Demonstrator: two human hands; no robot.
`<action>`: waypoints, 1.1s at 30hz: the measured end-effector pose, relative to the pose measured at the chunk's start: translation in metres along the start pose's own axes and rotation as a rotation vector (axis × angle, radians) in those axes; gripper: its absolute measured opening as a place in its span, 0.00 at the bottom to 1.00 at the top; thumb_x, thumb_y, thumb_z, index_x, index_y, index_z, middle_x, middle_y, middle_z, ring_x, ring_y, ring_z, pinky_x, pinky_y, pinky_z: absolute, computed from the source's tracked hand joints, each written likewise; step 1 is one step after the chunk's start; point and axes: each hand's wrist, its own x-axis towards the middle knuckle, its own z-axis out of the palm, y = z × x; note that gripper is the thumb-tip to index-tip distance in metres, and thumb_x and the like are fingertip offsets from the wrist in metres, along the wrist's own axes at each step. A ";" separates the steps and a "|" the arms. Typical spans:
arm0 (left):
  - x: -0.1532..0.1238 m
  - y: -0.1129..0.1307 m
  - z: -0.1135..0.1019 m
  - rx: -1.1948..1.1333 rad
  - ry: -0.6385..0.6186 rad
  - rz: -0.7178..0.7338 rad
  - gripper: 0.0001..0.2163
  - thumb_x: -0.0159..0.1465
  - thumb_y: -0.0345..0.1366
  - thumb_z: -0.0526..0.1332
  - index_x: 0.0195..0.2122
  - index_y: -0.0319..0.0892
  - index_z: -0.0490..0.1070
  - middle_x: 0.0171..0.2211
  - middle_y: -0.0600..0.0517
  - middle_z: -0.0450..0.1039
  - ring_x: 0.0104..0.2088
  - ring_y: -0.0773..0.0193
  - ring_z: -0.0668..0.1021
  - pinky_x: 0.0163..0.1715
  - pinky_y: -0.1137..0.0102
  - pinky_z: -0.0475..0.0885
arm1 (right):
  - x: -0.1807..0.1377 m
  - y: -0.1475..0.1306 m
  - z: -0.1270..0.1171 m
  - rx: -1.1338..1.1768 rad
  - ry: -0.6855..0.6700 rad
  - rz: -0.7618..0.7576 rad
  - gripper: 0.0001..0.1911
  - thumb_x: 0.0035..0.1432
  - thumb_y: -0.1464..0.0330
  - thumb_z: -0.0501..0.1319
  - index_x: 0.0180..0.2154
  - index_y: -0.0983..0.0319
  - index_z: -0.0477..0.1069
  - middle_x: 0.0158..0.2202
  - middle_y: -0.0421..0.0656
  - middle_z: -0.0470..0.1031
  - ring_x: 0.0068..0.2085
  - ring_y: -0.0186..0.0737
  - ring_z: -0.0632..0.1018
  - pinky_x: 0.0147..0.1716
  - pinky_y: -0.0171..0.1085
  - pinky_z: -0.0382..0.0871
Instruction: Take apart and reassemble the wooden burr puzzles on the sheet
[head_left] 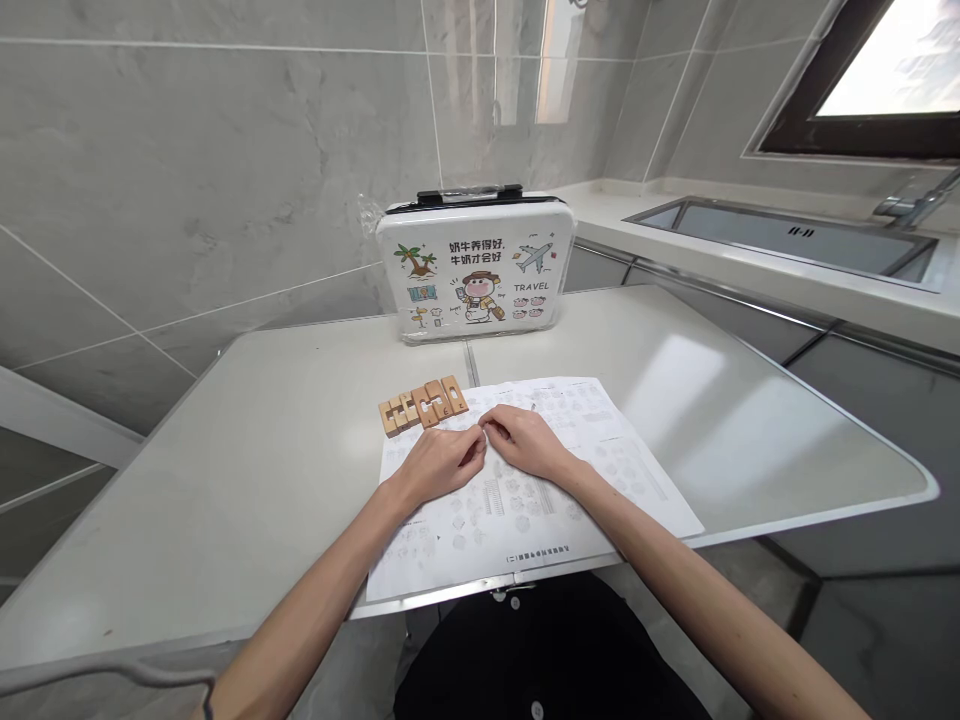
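Left hand (pixel 448 462) and right hand (pixel 523 440) curled, close together over paper (pixel 480 545), frame centre; contents undeterminable. Blocks (pixel 424 403) lie left of centre.

The bench (pixel 255 470) has a glossy, light-coloured top with a central seam (pixel 471 364). A printed case (pixel 480 275) stands upright at the far side. A printed sheet (pixel 517 540) reaches the near edge; wooden pieces (pixel 427 412) sit in a row at its far-left corner.

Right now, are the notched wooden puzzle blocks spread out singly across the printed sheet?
No, the notched wooden puzzle blocks sit bunched side by side near the printed sheet's far-left corner.
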 end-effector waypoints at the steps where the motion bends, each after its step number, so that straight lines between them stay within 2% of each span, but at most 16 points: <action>1: 0.000 0.000 0.000 0.000 0.000 0.001 0.04 0.69 0.30 0.57 0.36 0.45 0.66 0.23 0.58 0.72 0.20 0.66 0.72 0.24 0.70 0.59 | 0.000 0.000 0.000 0.001 0.001 0.000 0.09 0.71 0.75 0.58 0.43 0.58 0.75 0.40 0.42 0.82 0.39 0.41 0.80 0.38 0.38 0.69; 26: 0.000 0.002 -0.001 -0.029 0.015 0.000 0.05 0.69 0.30 0.57 0.36 0.45 0.67 0.22 0.58 0.71 0.20 0.67 0.71 0.23 0.70 0.60 | 0.000 -0.001 0.000 0.000 0.000 0.000 0.09 0.71 0.75 0.58 0.43 0.58 0.76 0.40 0.42 0.83 0.39 0.40 0.81 0.38 0.38 0.69; 30: -0.001 0.002 0.000 -0.042 0.061 -0.038 0.03 0.69 0.31 0.59 0.36 0.45 0.68 0.22 0.59 0.70 0.20 0.67 0.71 0.23 0.70 0.60 | 0.000 0.001 0.000 -0.001 0.004 0.000 0.09 0.71 0.75 0.58 0.43 0.58 0.76 0.40 0.42 0.83 0.39 0.41 0.81 0.38 0.38 0.69; 33: 0.001 0.000 -0.001 -0.034 0.157 -0.106 0.05 0.71 0.34 0.59 0.36 0.45 0.67 0.23 0.58 0.70 0.23 0.66 0.72 0.25 0.70 0.62 | -0.001 0.001 0.001 0.000 0.007 -0.007 0.10 0.70 0.75 0.58 0.44 0.58 0.76 0.41 0.42 0.83 0.40 0.42 0.81 0.38 0.38 0.70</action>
